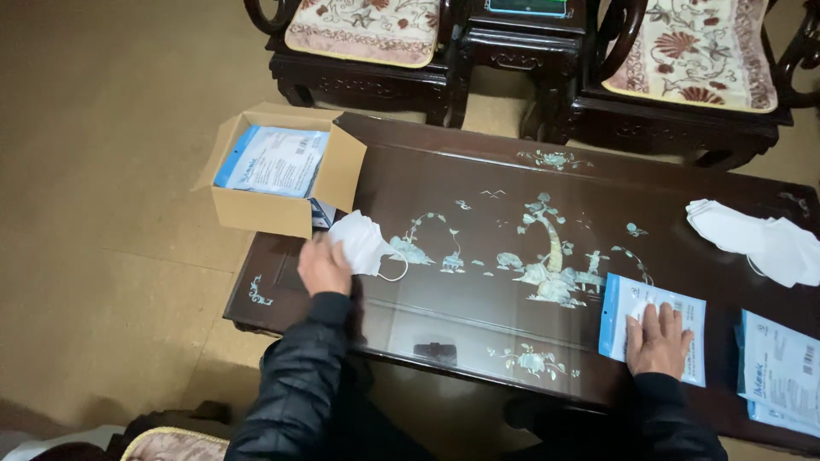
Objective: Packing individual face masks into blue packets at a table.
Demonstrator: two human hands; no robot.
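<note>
The left hand (323, 266) rests at the near left part of a dark table (478, 183) with pale inlaid trees and birds under a glossy top. Its fingers pinch the edge of a white face mask (363, 242), which lies partly on the table just right of the hand, its ear loop curling toward the near side. Just beyond the hand, at the far left corner of the table, stands an open cardboard box (256, 209) with its flaps up; a flat packet (273, 160) in blue and white lies on top inside it.

The right hand (658, 340) lies flat near the right of the table, fingers spread and pressed down on another blue-and-white packet (619, 303) that sits at the near edge. It presses on the packet rather than gripping it. Further right, close to the near right corner, lies a small stack of similar packets (781, 376), apart from the hand. Beyond them, toward the far right of the table, a loose pile of white masks (756, 239) lies unfolded.

Both arms wear black padded sleeves (299, 384). Past the far edge of the table stand two dark carved chairs with flowered cushions (363, 30), and a small dark side table (521, 43) stands between them. The floor (102, 171) is a plain tan colour.
</note>
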